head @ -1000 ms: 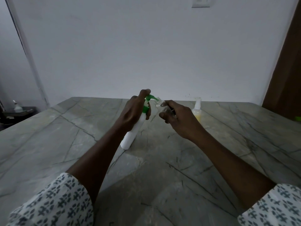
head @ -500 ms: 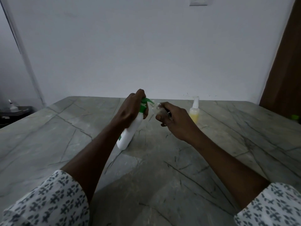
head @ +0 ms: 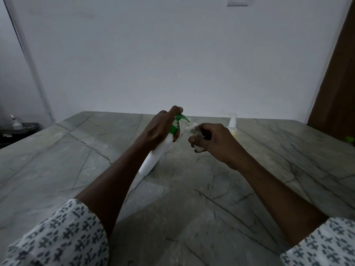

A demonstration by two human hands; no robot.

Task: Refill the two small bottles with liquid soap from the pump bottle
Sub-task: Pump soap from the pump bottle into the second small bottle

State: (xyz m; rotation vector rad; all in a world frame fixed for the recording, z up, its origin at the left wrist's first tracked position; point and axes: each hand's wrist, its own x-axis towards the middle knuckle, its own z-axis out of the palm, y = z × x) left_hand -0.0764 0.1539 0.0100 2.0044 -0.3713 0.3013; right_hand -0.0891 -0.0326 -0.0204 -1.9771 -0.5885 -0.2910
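Observation:
My left hand grips the neck of a white pump bottle with a green pump head; the bottle is tilted, its base on the stone table, and a finger rests on top of the pump. The green spout meets the mouth of a small clear bottle, which my right hand holds tilted toward it. A little pale liquid shows at that bottle's lower end. A second small bottle with yellow liquid and a white top stands behind my right hand, partly hidden.
The grey veined table runs back to a white wall. A dark shelf with a small white bottle sits off the table's left side. A brown door stands at the right, and a small green object lies near the right edge.
The pump head, pressed down half a second ago, has risen again under my finger. Both hands and bottles stay at the same place on the table.

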